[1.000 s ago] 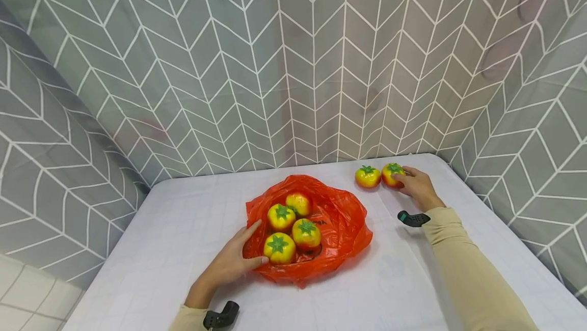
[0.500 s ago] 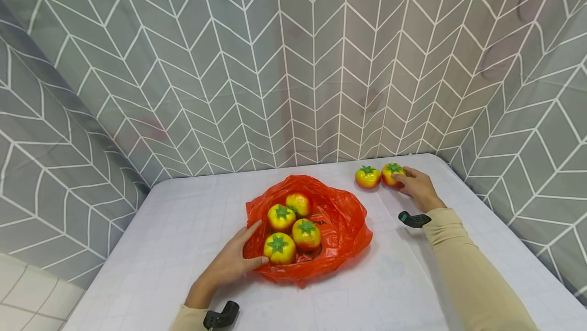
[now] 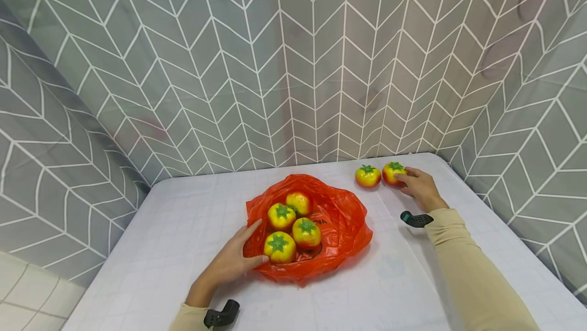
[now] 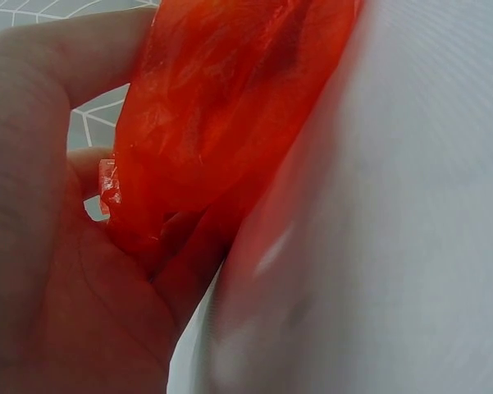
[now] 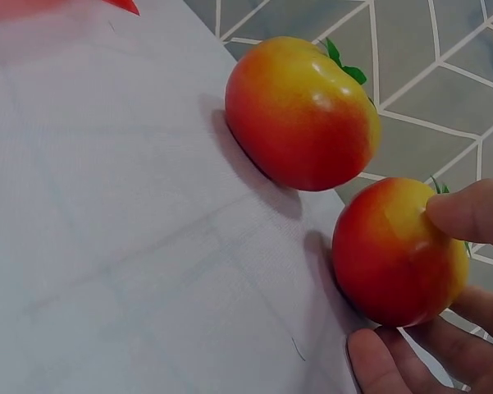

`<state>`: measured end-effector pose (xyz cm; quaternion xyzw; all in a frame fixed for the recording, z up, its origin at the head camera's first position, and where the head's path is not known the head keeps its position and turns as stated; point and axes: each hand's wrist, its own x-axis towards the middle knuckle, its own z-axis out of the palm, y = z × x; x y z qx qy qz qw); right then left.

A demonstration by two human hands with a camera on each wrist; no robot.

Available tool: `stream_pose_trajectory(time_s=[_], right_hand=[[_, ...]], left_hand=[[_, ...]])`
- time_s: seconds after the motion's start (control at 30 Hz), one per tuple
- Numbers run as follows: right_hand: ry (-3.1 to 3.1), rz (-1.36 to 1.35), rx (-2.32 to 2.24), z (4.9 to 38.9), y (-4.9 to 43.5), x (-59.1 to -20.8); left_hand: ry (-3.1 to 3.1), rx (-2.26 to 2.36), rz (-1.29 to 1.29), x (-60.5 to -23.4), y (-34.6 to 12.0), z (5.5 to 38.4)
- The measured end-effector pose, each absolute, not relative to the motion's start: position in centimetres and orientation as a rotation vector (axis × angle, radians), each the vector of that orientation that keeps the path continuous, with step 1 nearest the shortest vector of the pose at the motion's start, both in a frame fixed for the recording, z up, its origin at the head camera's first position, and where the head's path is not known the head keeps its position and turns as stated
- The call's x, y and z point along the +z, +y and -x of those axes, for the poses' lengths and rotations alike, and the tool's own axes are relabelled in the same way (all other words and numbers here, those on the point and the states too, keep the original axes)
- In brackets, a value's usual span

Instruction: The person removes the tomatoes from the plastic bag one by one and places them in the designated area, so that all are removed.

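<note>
A crumpled red plastic bag [image 3: 341, 234] lies spread with its mouth up in the middle of the table. Inside it sit several glossy yellow-red tomatoes [image 3: 279, 248] with green star-shaped tops. My left hand [image 3: 231, 259] holds the bag's near left side, thumb at the front rim and fingers around the outside; the left wrist view shows the red film [image 4: 221, 107] between thumb and fingers. At the far right, my right hand [image 3: 421, 188] grips a tomato [image 5: 398, 254], thumb above and fingers at its side and underneath. Another tomato [image 3: 368, 176] stands just left of it.
A white cloth covers the table [image 3: 183, 224], whose back edge runs close behind the two outer tomatoes. Grey curtains [image 3: 293, 66] with white zigzag lines enclose the back and both sides. White tiles [image 3: 34, 290] show at lower left.
My right hand and the tomato in it have shifted very slightly to the right. The left hand, the bag and the tomatoes inside look the same.
</note>
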<state>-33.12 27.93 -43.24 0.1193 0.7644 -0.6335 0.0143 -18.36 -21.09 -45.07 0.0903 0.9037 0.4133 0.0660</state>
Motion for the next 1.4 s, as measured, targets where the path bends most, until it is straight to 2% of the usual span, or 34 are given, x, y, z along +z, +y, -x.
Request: stream_pose_trajectory(time_s=[0.4,1.07,1.4], right_hand=[[2.364,-0.391,-1.972,32.6,28.0,-42.9],[2.413,-0.233,-2.019,31.4,29.4,-41.9],[2.447,-0.321,-2.146,30.9,29.0,-41.0]], left_hand=[[2.728,1.236,-0.272,-45.1,-21.1,18.1],[2.733,1.242,-0.293,-44.9,-21.0,18.1],[2.734,1.246,-0.302,-45.0,-21.1,18.2]])
